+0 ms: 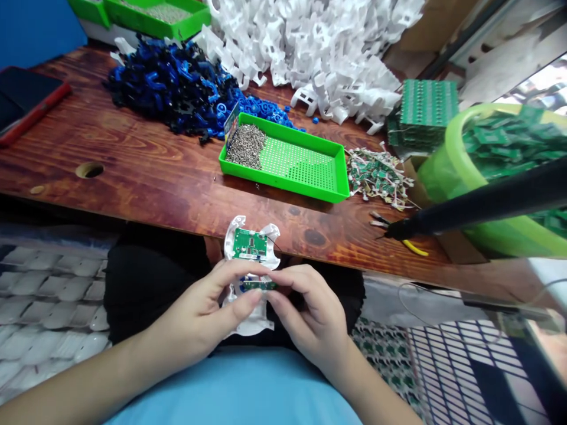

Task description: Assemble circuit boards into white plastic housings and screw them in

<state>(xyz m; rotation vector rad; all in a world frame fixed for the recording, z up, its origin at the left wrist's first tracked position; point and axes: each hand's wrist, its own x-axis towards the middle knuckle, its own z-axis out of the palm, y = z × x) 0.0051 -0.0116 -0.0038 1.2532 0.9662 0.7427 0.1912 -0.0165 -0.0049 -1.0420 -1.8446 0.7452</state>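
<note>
A white plastic housing (254,321) rests at the table's front edge and over my lap, with a green circuit board (241,242) lying in its far end. Over the housing's middle, a second, narrow green circuit board (258,285) with a bit of blue beside it is pinched between both hands. My left hand (208,307) closes thumb and index finger on its left part. From the other side, my right hand (312,313) grips it the same way, fingertips almost meeting the left ones. My fingers hide part of the small board and the housing's middle.
Beyond the hands stands a green tray (283,186) with small screws (245,146). Behind it lie blue plastic parts (177,88) and white housings (310,47). At right are wired boards (378,174), a tub (454,141) of boards, cutters (381,221) and a dark bar (478,198) reaching inward.
</note>
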